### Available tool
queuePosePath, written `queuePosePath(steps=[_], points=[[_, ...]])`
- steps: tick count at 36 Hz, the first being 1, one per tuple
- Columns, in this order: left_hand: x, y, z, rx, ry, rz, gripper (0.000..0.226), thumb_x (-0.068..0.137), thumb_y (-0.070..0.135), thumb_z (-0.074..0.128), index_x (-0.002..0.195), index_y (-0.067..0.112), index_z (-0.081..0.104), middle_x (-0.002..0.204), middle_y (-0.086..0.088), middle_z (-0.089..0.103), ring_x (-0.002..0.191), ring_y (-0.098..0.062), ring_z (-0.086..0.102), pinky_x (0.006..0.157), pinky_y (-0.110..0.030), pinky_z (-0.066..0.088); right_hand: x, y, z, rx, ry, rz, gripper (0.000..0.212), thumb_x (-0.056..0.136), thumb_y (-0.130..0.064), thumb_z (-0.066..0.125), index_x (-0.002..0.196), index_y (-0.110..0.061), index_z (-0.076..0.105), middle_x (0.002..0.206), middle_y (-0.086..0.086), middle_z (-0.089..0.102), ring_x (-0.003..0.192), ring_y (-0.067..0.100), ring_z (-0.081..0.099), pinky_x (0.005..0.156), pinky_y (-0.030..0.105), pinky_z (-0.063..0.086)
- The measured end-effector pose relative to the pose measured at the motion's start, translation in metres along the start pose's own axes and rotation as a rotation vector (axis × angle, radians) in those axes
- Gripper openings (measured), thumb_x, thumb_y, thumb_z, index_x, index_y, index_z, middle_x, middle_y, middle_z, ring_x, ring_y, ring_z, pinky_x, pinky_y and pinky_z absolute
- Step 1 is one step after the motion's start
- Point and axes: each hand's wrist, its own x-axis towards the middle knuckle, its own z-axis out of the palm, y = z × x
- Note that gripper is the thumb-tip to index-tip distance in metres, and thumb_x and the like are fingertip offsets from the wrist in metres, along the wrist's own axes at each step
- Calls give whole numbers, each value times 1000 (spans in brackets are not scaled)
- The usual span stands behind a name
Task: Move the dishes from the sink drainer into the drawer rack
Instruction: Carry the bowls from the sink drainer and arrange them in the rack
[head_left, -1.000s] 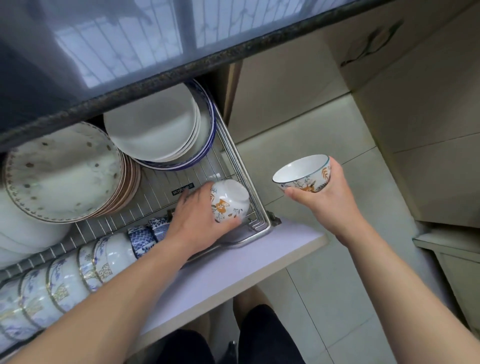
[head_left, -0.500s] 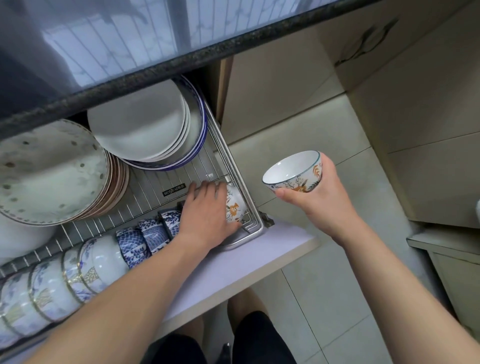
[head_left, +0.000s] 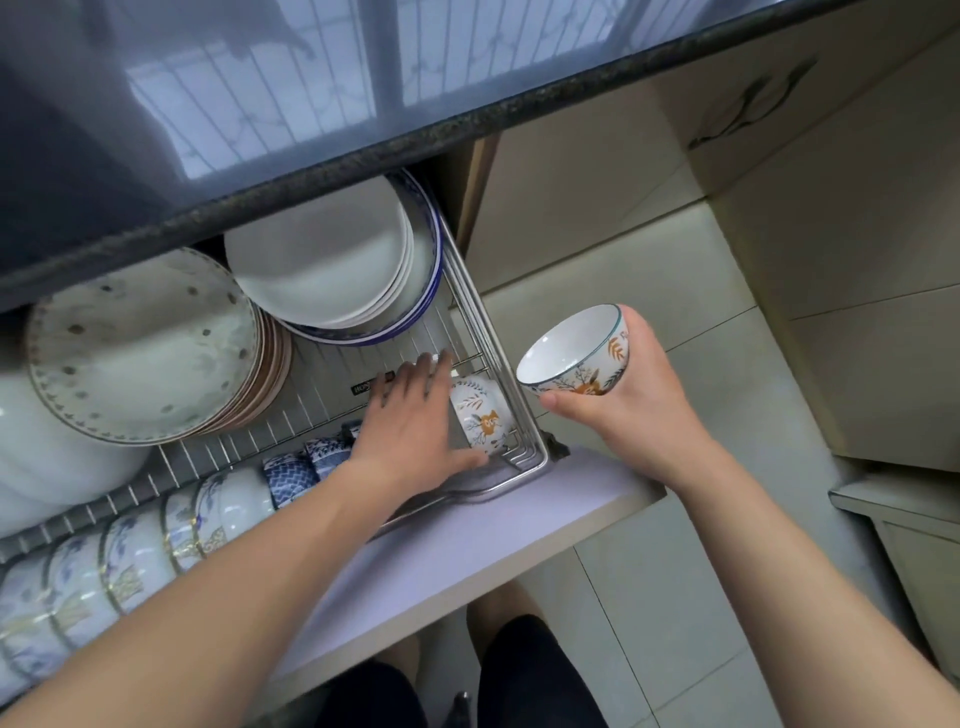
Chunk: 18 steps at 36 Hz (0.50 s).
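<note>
Item: floral bowl (head_left: 480, 418), on its side at the right end of the drawer rack (head_left: 511, 415), my left hand (head_left: 410, 421) flat against it, fingers straight.
Item: second floral bowl (head_left: 574, 353), cupped in my right hand (head_left: 631, 405) just beside the rack.
Step, as I judge it: seating the first bowl. Next: slot the second alongside, clear of the rail.

A: Rack (head_left: 470, 312), far side?
B: Blocked. White plates (head_left: 322, 260) and speckled plates (head_left: 140, 348) stand on edge under the counter (head_left: 363, 150).

A: Near row?
B: Bowls (head_left: 130, 551) packed from the left up to the left hand (head_left: 410, 431); one bowl (head_left: 480, 415) fills the right corner.

A: Free room?
B: Bare wires (head_left: 332, 384) mid-rack; open floor (head_left: 675, 571) right of the rack.
</note>
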Motion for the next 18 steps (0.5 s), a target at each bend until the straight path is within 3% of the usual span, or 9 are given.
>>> queuePosePath(steps=[8,14,18], points=[[-72,-43,3,4,44,1,102,88,78,43,162,13,12,165,-3,24,152,-24,21,126,-49,12,-10,2,1,-107,-29,-3,114,47,-61,85,146,-32,37,134,-4,52,124,16,52,108,44,46],[-45,-20,15,42,57,83,96,92,73,41,162,13,13,167,-7,23,154,-26,19,126,-51,11,-13,-9,2,-234,-56,-83,106,59,-40,95,146,-31,36,130,-6,48,119,12,48,100,31,41],[-41,-26,21,155,86,58,83,92,64,53,154,14,28,160,-9,33,151,-28,25,122,-53,19,-17,-25,5,-255,-102,-115,107,59,-38,95,147,-37,34,131,-9,46,112,7,48,96,28,40]])
